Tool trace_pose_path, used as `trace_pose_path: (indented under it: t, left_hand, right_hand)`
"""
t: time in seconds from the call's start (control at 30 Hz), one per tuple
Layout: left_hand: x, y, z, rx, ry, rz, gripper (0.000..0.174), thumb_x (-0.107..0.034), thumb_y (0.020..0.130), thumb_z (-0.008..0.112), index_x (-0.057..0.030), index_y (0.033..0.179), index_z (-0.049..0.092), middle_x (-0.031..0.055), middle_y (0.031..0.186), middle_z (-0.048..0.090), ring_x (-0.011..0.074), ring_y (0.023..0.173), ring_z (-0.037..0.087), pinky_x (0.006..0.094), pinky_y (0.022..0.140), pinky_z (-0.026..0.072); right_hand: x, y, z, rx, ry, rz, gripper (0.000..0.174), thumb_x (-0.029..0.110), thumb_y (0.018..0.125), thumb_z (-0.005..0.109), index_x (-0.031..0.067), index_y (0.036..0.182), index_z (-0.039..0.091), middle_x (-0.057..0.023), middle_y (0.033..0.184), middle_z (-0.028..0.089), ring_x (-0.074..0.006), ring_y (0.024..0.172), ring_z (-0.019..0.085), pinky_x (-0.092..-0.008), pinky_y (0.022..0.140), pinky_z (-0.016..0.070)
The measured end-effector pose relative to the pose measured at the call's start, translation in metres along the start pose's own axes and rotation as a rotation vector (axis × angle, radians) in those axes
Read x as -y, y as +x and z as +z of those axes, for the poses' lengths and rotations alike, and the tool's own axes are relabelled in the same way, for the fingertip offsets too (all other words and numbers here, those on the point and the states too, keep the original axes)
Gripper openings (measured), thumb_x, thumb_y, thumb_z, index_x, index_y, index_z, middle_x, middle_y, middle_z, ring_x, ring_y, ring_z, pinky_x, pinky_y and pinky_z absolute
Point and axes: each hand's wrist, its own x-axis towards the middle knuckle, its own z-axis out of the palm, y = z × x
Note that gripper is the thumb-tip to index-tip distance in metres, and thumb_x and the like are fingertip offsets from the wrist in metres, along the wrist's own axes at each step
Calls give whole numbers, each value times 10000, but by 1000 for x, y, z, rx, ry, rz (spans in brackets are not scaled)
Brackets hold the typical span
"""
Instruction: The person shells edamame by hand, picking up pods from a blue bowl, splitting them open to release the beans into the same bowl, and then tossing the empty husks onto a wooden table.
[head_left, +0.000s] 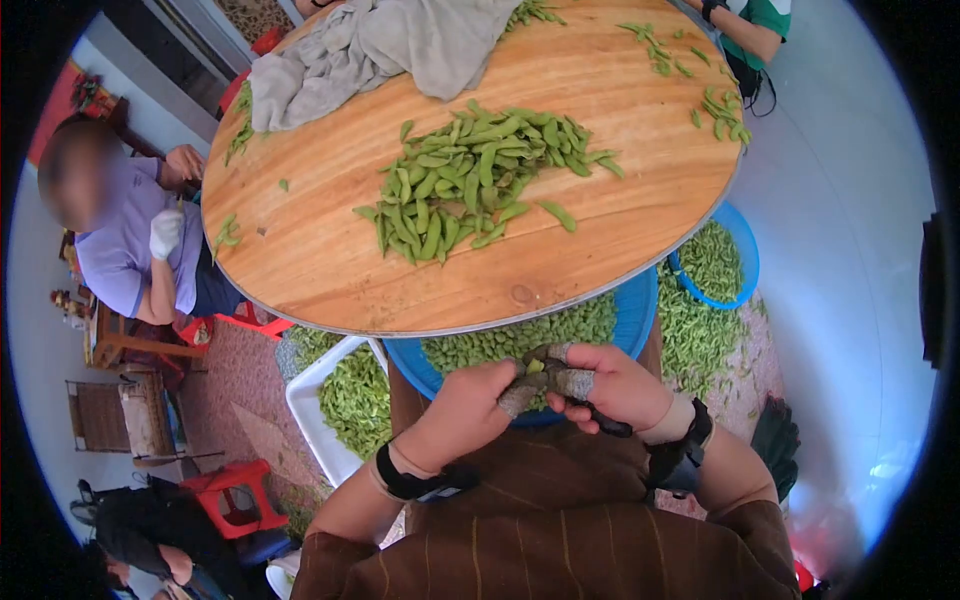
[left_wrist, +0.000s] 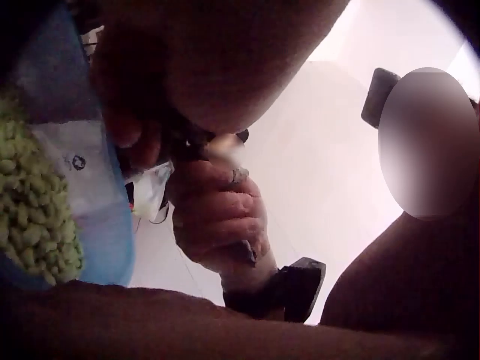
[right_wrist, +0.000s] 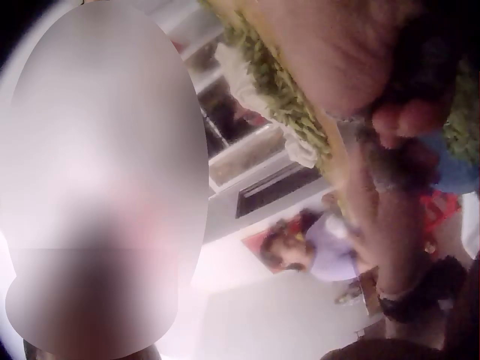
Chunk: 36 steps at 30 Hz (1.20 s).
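Over a blue basin (head_left: 400, 358) of shelled green beans (head_left: 480, 350), both hands meet at the fingertips. My left hand (head_left: 465, 402) pinches a small green bean pod (head_left: 535, 366), mostly hidden by the fingers. From the other side, my right hand (head_left: 628, 392) grips the same pod with curled fingers. Dark and grey coverings wrap several fingertips on both hands. In the left wrist view, the right hand (left_wrist: 221, 214) shows its folded fingers from below. Blur and shadow veil the left hand (right_wrist: 397, 217) in the right wrist view.
A round wooden table (head_left: 320, 270) bears a heap of bean pods (head_left: 470, 180) and a grey cloth (head_left: 380, 60). Left stands a white tray (head_left: 305, 400) of pods; right, a blue basket (head_left: 750, 265) above pods on the floor. A person (head_left: 140, 230) sits left near a red stool (head_left: 235, 495).
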Motion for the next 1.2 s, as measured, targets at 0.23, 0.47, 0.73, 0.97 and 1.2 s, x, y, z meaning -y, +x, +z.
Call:
trace_pose_path:
  t: [0.23, 0.47, 0.73, 0.97, 1.2]
  left_hand:
    - [11, 6, -14, 190, -186, -21, 228, -210, 761, 686, -35, 743, 541, 142, 654, 557, 356, 620, 574, 411, 547, 444]
    - [17, 2, 1, 93, 114, 88, 226, -207, 840, 606, 7, 818, 538, 161, 680, 564, 312, 617, 563, 378, 563, 446]
    - [23, -8, 1, 348, -1263, -600, 151, -119, 916, 455, -23, 877, 565, 41, 756, 598, 109, 600, 490, 230, 550, 391]
    - [27, -4, 7, 271, -1007, -511, 159, -135, 938, 448, -43, 925, 577, 4, 805, 576, 66, 699, 497, 207, 600, 382]
    - [39, 8, 33, 65, -123, -127, 186, -14, 740, 515, -7, 917, 571, 148, 874, 592, 303, 801, 570, 396, 683, 453]
  right_hand:
    - [4, 0, -2, 28, -142, 31, 142, 115, 924, 458, 48, 1000, 558, -14, 753, 566, -62, 547, 498, -208, 438, 446]
    - [-9, 11, -6, -5, -226, -10, 194, 120, 940, 455, 46, 1092, 550, 4, 739, 551, -40, 536, 468, -194, 426, 419]
    - [-10, 16, -12, 56, 150, 114, 171, 107, 917, 441, 54, 1052, 532, 3, 696, 522, -58, 494, 441, -214, 416, 383]
    - [-25, 30, -26, -110, -69, -13, 124, 167, 904, 500, 74, 982, 526, 0, 661, 508, -61, 484, 434, -217, 407, 366]
    - [-33, 44, -22, -434, -1026, -659, 273, 204, 795, 648, -12, 860, 493, -157, 601, 542, -325, 578, 577, -400, 528, 466]
